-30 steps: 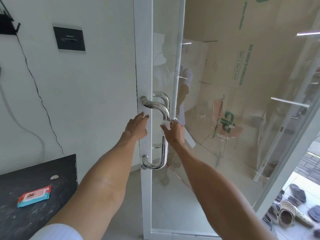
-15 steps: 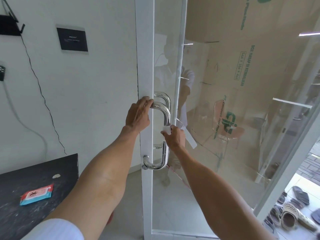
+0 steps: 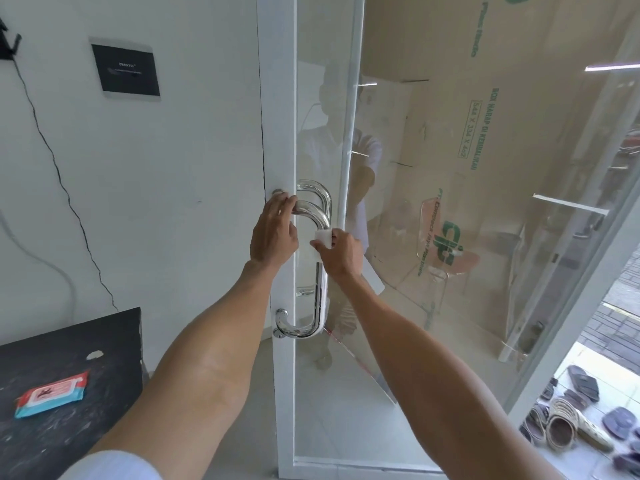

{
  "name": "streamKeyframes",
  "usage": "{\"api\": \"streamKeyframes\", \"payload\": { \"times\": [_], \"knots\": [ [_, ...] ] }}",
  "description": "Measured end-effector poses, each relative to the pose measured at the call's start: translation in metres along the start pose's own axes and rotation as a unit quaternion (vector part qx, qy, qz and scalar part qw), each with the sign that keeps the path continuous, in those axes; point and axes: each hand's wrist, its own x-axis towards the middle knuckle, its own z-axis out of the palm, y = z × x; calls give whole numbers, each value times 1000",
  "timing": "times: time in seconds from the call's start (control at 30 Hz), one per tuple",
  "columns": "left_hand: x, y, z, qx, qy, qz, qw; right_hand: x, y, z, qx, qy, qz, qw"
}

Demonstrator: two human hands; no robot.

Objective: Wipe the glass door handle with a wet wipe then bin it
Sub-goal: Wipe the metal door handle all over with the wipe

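A chrome D-shaped door handle (image 3: 320, 296) is fixed to the white frame of a glass door (image 3: 433, 237). My left hand (image 3: 275, 233) grips the handle's upper arm close to the frame. My right hand (image 3: 341, 254) holds a folded white wet wipe (image 3: 322, 235) wrapped around the vertical bar just below the top bend. The lower half of the bar and its bottom bend are bare. A second handle shows behind the glass.
A black table (image 3: 69, 393) at lower left carries a red and blue wet wipe pack (image 3: 52, 393). A black wall plate (image 3: 125, 69) hangs on the white wall. Sandals and a basket (image 3: 568, 424) lie on the floor outside at lower right.
My left hand rose from beside the frame and closed on the handle's upper arm. My right hand slid the wipe up the vertical bar toward the top bend.
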Motion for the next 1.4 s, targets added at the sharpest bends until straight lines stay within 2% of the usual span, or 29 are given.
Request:
{"api": "streamKeyframes", "payload": {
  "times": [0.13,0.37,0.57,0.73,0.93,1.13,1.3,1.4],
  "knots": [
    [-23,6,7,26,-3,-24,999,-2,8,4,17,-21,15,1000],
    [-47,10,15,34,19,-24,999,4,-9,-1,53,21,12,998],
    [-54,16,25,-60,-26,-116,991,6,-12,-10,45,17,0,999],
    [-61,31,31,-144,18,-188,971,4,-15,-20,66,25,-21,997],
    [-66,53,30,-161,44,-181,969,8,-19,-26,93,27,9,995],
    [-54,70,38,-137,45,-183,972,12,-21,-29,81,18,-2,997],
    [-47,71,42,-154,47,-265,951,19,-21,-30,43,8,-41,998],
    [-45,67,46,-158,30,-299,940,22,-30,-32,57,0,-69,996]
  ]
}}
